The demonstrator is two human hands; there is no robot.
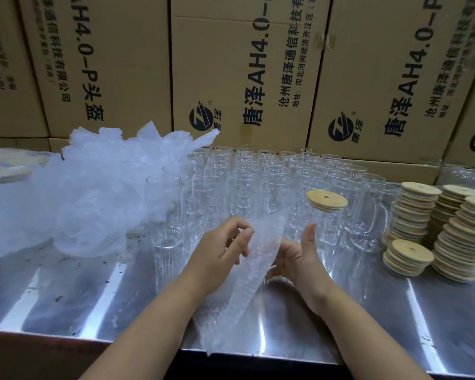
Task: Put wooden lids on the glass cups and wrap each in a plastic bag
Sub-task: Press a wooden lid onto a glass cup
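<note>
- My left hand (225,244) pinches the bubble bag (248,286); my right hand (294,257) grips its other edge.
- The lidded cup (330,223) stands on the bench (368,311) just behind.
- A barely opened bag could knock its lid (327,200) off.

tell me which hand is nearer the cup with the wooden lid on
Right. The right hand is just below and left of the lidded cup, thumb pointing up toward it; the left hand pinches the bubble bag farther left.

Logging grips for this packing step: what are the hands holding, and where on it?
Both hands hold one bubbled plastic bag near its upper end. The left hand pinches its left edge, and the right hand curls its fingers round the right edge.
</note>
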